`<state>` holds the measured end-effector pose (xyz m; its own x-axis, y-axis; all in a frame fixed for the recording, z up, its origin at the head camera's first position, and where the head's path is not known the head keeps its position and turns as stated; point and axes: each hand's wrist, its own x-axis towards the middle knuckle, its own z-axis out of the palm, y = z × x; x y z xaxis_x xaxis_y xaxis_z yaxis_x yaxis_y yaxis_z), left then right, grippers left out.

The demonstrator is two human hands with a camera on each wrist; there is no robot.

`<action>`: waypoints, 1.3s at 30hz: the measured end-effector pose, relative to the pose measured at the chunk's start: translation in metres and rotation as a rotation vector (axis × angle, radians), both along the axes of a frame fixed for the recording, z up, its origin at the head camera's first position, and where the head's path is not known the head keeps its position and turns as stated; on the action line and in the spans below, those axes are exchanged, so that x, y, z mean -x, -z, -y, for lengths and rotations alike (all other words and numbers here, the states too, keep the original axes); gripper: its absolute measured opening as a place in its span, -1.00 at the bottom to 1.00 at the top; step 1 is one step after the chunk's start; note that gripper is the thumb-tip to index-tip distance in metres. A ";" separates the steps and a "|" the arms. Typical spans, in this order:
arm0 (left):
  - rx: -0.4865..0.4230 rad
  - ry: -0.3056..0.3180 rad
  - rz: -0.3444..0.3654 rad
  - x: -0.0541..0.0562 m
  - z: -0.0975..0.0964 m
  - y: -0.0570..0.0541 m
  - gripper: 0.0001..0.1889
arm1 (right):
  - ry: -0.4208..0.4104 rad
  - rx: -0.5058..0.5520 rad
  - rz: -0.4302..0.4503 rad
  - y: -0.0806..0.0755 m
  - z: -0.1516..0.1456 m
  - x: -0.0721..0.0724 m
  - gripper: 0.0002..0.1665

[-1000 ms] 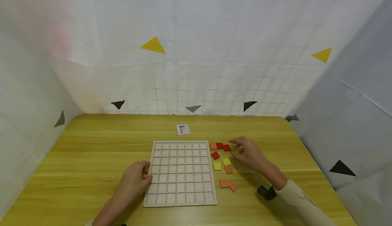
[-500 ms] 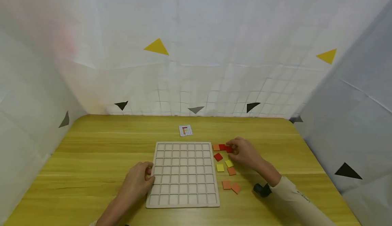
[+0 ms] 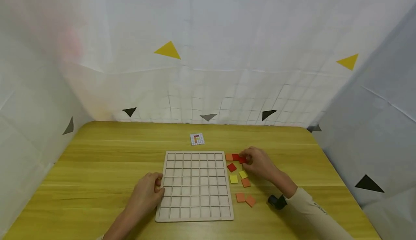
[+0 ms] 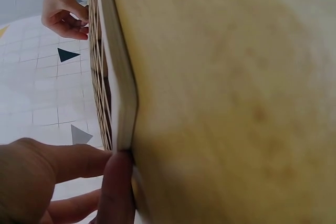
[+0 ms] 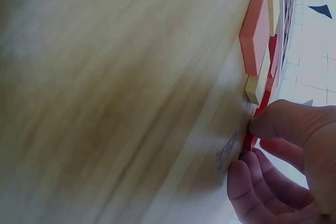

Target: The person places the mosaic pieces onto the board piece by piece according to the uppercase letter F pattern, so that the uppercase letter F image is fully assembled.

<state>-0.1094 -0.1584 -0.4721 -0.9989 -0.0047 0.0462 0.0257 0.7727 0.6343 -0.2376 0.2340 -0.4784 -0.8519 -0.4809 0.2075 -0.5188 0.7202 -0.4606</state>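
Observation:
A wooden grid board (image 3: 194, 219) lies on the table, its squares bare. My left hand (image 3: 143, 193) holds the board's left edge, fingers curled at the rim; the left wrist view shows a thumb and finger against the board's corner edge (image 4: 125, 103). To the right of the board, my right hand (image 3: 260, 164) pinches a red tile (image 5: 249, 141) between thumb and fingers, low at the table. Beside it sit another red tile (image 3: 235, 157) and an orange tile (image 3: 229, 157). A third red tile (image 3: 232, 167) lies a little nearer.
Yellow tiles (image 3: 233, 179) and orange tiles (image 3: 240, 197) lie loose along the board's right side. Beyond the board is a small card (image 3: 197, 139) printed with a coloured grid pattern. White sheeting (image 3: 227, 52) encloses the table (image 3: 107, 153) at the back and sides.
My right hand has moved in to the left and taken the end red tile between its fingers. The left hand stays at the board's edge. The head view has shifted slightly.

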 end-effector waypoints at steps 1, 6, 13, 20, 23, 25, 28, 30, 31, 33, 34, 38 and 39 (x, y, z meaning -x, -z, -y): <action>0.001 0.000 -0.003 0.000 0.000 0.000 -0.60 | -0.004 0.003 0.003 0.000 0.000 0.000 -0.66; 0.001 0.002 -0.013 0.000 0.001 0.001 -0.60 | -0.018 0.028 0.002 0.001 0.000 0.000 -0.69; -0.009 0.018 -0.043 0.000 0.001 0.001 -0.61 | -0.005 0.019 0.024 -0.002 -0.002 -0.002 -0.71; -0.016 0.026 -0.043 -0.001 0.002 0.000 -0.62 | -0.011 0.048 0.016 -0.009 -0.002 -0.006 -0.71; -0.025 0.033 -0.043 -0.001 0.002 0.000 -0.63 | -0.022 0.066 -0.014 -0.012 0.000 -0.007 -0.71; -0.027 0.032 -0.038 -0.001 0.003 0.000 -0.63 | -0.029 0.072 -0.027 -0.014 0.001 -0.008 -0.72; -0.017 0.030 -0.031 -0.001 0.003 0.000 -0.63 | -0.036 0.079 -0.036 -0.018 0.004 -0.011 -0.72; -0.008 0.032 -0.031 -0.001 0.003 0.000 -0.63 | -0.042 0.083 -0.036 -0.021 0.007 -0.012 -0.72; -0.003 0.034 -0.032 -0.001 0.003 0.000 -0.64 | -0.045 0.085 -0.037 -0.022 0.008 -0.013 -0.72; 0.003 0.037 -0.036 0.000 0.002 0.000 -0.64 | -0.045 0.084 -0.034 -0.025 0.011 -0.014 -0.71; 0.006 0.038 -0.036 0.000 0.002 0.000 -0.64 | -0.046 0.083 -0.034 -0.026 0.013 -0.014 -0.71; 0.010 0.034 -0.027 0.000 0.002 -0.001 -0.64 | -0.053 0.071 -0.033 -0.030 0.018 -0.015 -0.70; 0.010 0.033 -0.024 -0.001 0.002 -0.001 -0.64 | -0.057 0.070 -0.033 -0.031 0.020 -0.015 -0.71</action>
<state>-0.1089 -0.1601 -0.4710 -0.9971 0.0291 0.0702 0.0668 0.7775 0.6253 -0.2226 0.2144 -0.4475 -0.8157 -0.5117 0.2698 -0.5737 0.6557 -0.4908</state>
